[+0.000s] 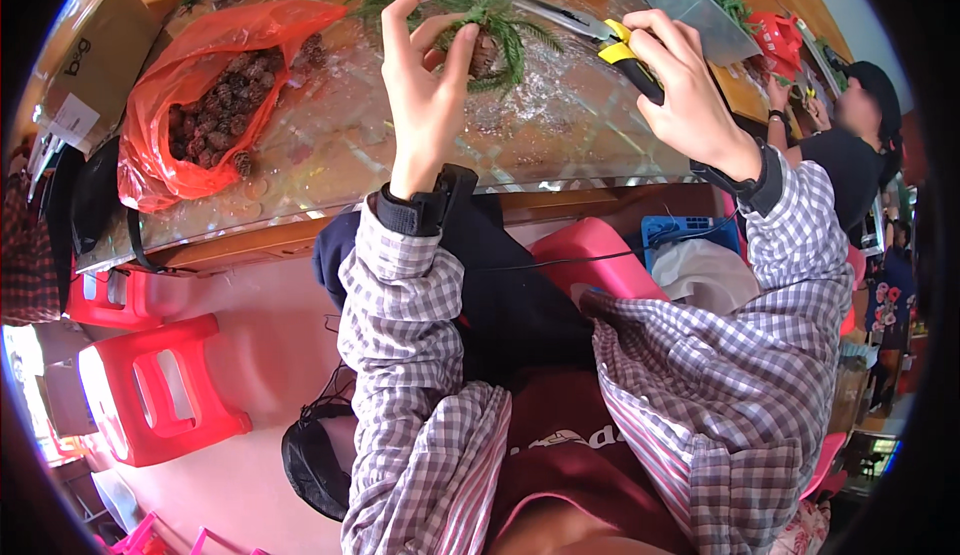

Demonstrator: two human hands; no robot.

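My left hand (425, 90) is over the table with its index finger raised. Its thumb and a second finger come together at a green artificial pine sprig (488, 3). Beside the thumb, a brown pine cone (484, 55) shows partly under the needles; whether the hand touches it is unclear. My right hand (680, 80) is closed round the yellow and black handles of long-nosed pliers (580, 21). Their metal jaws point left toward the sprigs. The jaw tips end close to the greenery, and I cannot tell if they grip anything.
An open red plastic bag (170, 95) of pine cones (220, 105) lies on the left of the glass-topped table (330, 150). A cardboard box (100, 55) stands beyond it. A clear bin (690, 10) with greenery is at back right. A co-worker (850, 155) works at right; red stools (160, 390) stand left.
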